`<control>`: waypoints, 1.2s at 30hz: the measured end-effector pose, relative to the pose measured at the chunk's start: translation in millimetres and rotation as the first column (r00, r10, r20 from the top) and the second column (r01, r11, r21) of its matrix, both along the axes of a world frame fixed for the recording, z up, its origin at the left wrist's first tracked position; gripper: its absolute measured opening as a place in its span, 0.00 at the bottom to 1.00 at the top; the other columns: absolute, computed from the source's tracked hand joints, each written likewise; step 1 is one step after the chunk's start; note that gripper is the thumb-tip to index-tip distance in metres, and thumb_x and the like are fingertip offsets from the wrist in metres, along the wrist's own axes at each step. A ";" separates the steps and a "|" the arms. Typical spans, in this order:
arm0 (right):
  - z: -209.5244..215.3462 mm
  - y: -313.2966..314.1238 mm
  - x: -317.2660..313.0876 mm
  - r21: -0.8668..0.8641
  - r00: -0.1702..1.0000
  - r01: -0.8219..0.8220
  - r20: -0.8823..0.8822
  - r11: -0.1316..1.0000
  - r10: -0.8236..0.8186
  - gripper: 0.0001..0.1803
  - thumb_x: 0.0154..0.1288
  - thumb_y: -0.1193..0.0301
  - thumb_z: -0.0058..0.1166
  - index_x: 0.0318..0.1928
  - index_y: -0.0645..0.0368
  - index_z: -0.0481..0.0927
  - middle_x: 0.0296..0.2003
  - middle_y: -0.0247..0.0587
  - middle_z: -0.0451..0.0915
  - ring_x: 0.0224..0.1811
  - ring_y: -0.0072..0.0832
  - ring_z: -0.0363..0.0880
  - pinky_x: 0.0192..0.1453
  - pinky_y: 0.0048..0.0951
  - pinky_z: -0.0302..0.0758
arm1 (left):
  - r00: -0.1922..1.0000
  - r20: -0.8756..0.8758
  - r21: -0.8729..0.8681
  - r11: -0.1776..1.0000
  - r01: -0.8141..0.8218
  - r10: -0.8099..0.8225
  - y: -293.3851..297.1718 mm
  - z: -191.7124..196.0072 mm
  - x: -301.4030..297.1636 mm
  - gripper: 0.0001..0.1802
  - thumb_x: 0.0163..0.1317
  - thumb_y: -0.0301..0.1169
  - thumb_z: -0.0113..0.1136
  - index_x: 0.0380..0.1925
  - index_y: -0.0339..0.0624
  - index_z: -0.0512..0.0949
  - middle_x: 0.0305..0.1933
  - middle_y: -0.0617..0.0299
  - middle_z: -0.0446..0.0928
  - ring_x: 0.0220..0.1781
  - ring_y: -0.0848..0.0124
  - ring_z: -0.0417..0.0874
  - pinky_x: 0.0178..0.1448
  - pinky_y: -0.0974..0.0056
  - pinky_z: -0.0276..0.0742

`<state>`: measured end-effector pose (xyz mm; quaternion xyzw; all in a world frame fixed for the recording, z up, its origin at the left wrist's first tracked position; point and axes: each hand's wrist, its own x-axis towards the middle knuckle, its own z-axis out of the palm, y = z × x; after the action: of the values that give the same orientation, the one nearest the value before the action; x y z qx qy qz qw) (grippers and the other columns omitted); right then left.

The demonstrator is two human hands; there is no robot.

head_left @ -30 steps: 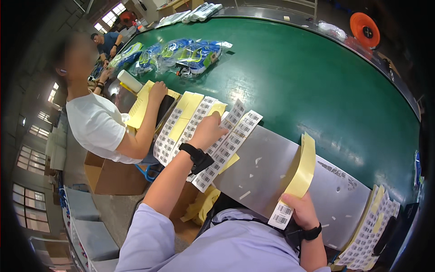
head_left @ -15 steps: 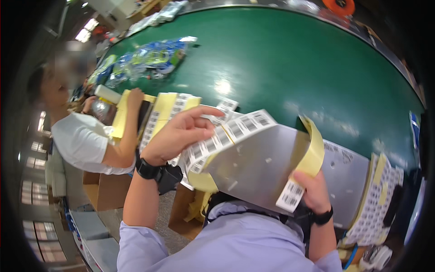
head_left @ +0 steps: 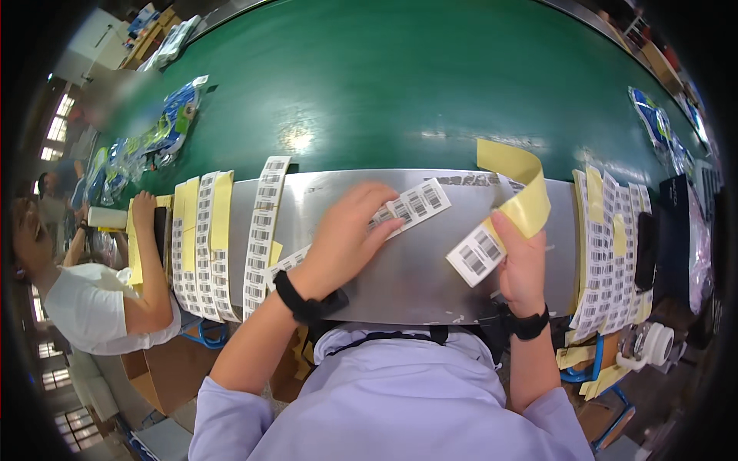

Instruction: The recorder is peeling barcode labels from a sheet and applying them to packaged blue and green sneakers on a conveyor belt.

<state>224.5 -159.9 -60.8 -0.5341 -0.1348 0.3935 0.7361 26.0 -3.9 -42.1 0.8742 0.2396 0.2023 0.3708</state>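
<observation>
White barcode-label strip [head_left: 477, 255] with curled yellow backing is pinched by the right hand [head_left: 524, 267], over the right half of the silver metal tabletop [head_left: 430, 288]. The left hand [head_left: 342, 237] bends over a flat white label strip [head_left: 421, 205], its grip unclear. Layered white-and-yellow label sheets [head_left: 596, 261] cover the tabletop's right edge.

From my remote feed I logged the straight label strip [head_left: 419, 203] white with black barcodes; the curled label strip [head_left: 532, 203] was yellow-backed, white-and-black fronted. I noted green worktop [head_left: 384, 84], silver-grey metal plate [head_left: 400, 284], black wristbands [head_left: 530, 324], lavender shirt [head_left: 400, 396], co-worker's white top [head_left: 88, 307].
</observation>
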 end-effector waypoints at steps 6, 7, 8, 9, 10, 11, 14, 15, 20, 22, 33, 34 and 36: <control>15.2 29.9 -46.1 0.097 0.993 0.073 0.090 0.993 -0.082 0.05 0.68 0.75 0.57 0.42 0.63 0.79 0.34 0.32 0.81 0.32 0.16 0.78 0.35 0.20 0.74 | 0.999 -0.005 -0.798 0.602 0.018 -0.037 -44.6 34.0 9.7 0.17 0.71 0.34 0.54 0.55 0.34 0.70 0.41 0.59 0.80 0.32 0.79 0.81 0.33 0.74 0.75; 16.6 30.9 -53.1 0.098 0.989 0.093 0.108 0.991 -0.104 0.06 0.69 0.73 0.57 0.40 0.64 0.79 0.33 0.33 0.81 0.31 0.16 0.77 0.34 0.20 0.73 | 1.000 0.010 -0.815 0.579 0.009 -0.001 -47.1 33.3 8.7 0.17 0.71 0.34 0.54 0.54 0.34 0.70 0.40 0.59 0.80 0.29 0.79 0.81 0.30 0.75 0.74; 15.7 30.7 -58.7 0.104 0.984 0.089 0.145 0.991 -0.104 0.06 0.69 0.73 0.57 0.41 0.64 0.79 0.33 0.33 0.81 0.31 0.16 0.77 0.33 0.20 0.73 | 0.999 0.024 -0.832 0.555 0.000 0.035 -49.4 32.5 7.8 0.16 0.71 0.34 0.54 0.53 0.35 0.70 0.39 0.60 0.80 0.27 0.80 0.80 0.28 0.76 0.73; 13.5 30.3 -63.8 0.109 0.978 0.085 0.182 0.990 -0.104 0.07 0.69 0.72 0.57 0.41 0.64 0.79 0.33 0.33 0.81 0.31 0.15 0.77 0.32 0.20 0.73 | 0.996 0.037 -0.842 0.539 -0.012 0.081 -52.1 33.0 7.6 0.13 0.72 0.34 0.53 0.49 0.37 0.70 0.34 0.63 0.80 0.23 0.80 0.78 0.24 0.77 0.70; 12.1 29.3 -67.6 0.113 0.970 0.082 0.220 0.990 -0.105 0.07 0.69 0.72 0.57 0.41 0.64 0.79 0.33 0.34 0.81 0.30 0.15 0.77 0.31 0.19 0.73 | 0.995 0.046 -0.834 0.551 -0.010 0.089 -53.7 31.3 6.0 0.12 0.72 0.33 0.53 0.48 0.37 0.70 0.33 0.63 0.80 0.22 0.81 0.78 0.24 0.77 0.70; 12.1 29.1 -70.5 0.124 0.979 0.070 0.180 0.990 -0.092 0.07 0.69 0.72 0.57 0.42 0.64 0.79 0.33 0.34 0.81 0.30 0.15 0.76 0.30 0.19 0.72 | 0.994 0.055 -0.827 0.563 -0.008 0.096 -54.8 29.1 4.3 0.11 0.72 0.33 0.53 0.47 0.38 0.70 0.33 0.64 0.79 0.22 0.81 0.77 0.23 0.77 0.69; 11.0 27.6 -74.8 0.135 0.999 -0.025 0.033 0.991 0.021 0.07 0.69 0.73 0.57 0.43 0.64 0.79 0.33 0.33 0.81 0.28 0.14 0.75 0.27 0.17 0.69 | 0.992 0.064 -0.820 0.573 -0.010 0.110 -53.6 25.1 -3.2 0.09 0.72 0.33 0.53 0.43 0.39 0.70 0.32 0.64 0.79 0.21 0.82 0.76 0.23 0.77 0.68; 9.2 24.7 -72.5 0.126 0.994 -0.100 -0.035 0.987 0.105 0.07 0.68 0.73 0.57 0.43 0.64 0.79 0.33 0.33 0.81 0.28 0.13 0.74 0.26 0.16 0.68 | 0.992 0.064 -0.820 0.572 -0.011 0.112 -52.3 24.2 -6.5 0.08 0.72 0.33 0.52 0.42 0.39 0.70 0.32 0.64 0.79 0.21 0.82 0.76 0.23 0.77 0.67; 9.0 11.6 -47.8 -0.061 0.886 -0.463 -0.050 0.884 0.460 0.08 0.66 0.74 0.59 0.43 0.64 0.80 0.31 0.31 0.80 0.25 0.13 0.71 0.24 0.17 0.65 | 1.000 0.015 -0.807 0.590 0.012 0.001 -44.3 24.9 -16.4 0.08 0.72 0.33 0.51 0.42 0.38 0.71 0.31 0.64 0.79 0.22 0.82 0.77 0.24 0.77 0.69; 11.0 11.3 -44.9 -0.173 0.880 -0.453 0.069 0.875 0.469 0.09 0.64 0.73 0.61 0.42 0.64 0.81 0.31 0.30 0.80 0.24 0.13 0.71 0.24 0.17 0.65 | 1.000 -0.026 -0.777 0.629 -0.013 -0.011 -40.5 23.7 -17.2 0.09 0.73 0.33 0.50 0.44 0.37 0.72 0.31 0.63 0.80 0.24 0.82 0.78 0.26 0.76 0.70; -28.1 72.9 -39.2 -0.316 0.829 -0.128 0.485 0.940 0.276 0.11 0.63 0.70 0.61 0.39 0.66 0.82 0.32 0.37 0.83 0.32 0.25 0.80 0.38 0.28 0.75 | 0.993 -0.091 -0.008 0.997 0.079 -0.079 16.4 -33.6 -10.7 0.09 0.61 0.25 0.58 0.42 0.39 0.77 0.35 0.53 0.79 0.38 0.55 0.80 0.42 0.56 0.75; -33.5 74.5 -38.5 -0.308 0.807 -0.134 0.517 0.942 0.285 0.11 0.63 0.70 0.62 0.39 0.66 0.82 0.33 0.38 0.83 0.33 0.26 0.81 0.39 0.29 0.75 | 0.989 -0.092 0.002 0.993 0.118 -0.117 19.6 -35.1 -10.9 0.09 0.59 0.25 0.59 0.41 0.40 0.77 0.36 0.52 0.78 0.40 0.51 0.79 0.44 0.54 0.74; -36.2 76.2 -35.0 -0.323 0.790 -0.155 0.527 0.934 0.314 0.11 0.63 0.70 0.62 0.40 0.66 0.82 0.33 0.39 0.83 0.34 0.27 0.81 0.40 0.30 0.76 | 0.980 -0.126 0.000 0.988 0.153 -0.152 24.7 -35.2 -10.3 0.07 0.60 0.26 0.59 0.38 0.40 0.76 0.37 0.53 0.78 0.41 0.51 0.79 0.44 0.54 0.74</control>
<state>189.5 -83.8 -97.0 -0.6984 -0.3611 0.3189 0.5293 15.7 20.9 -77.3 0.9027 0.1938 0.1188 0.3652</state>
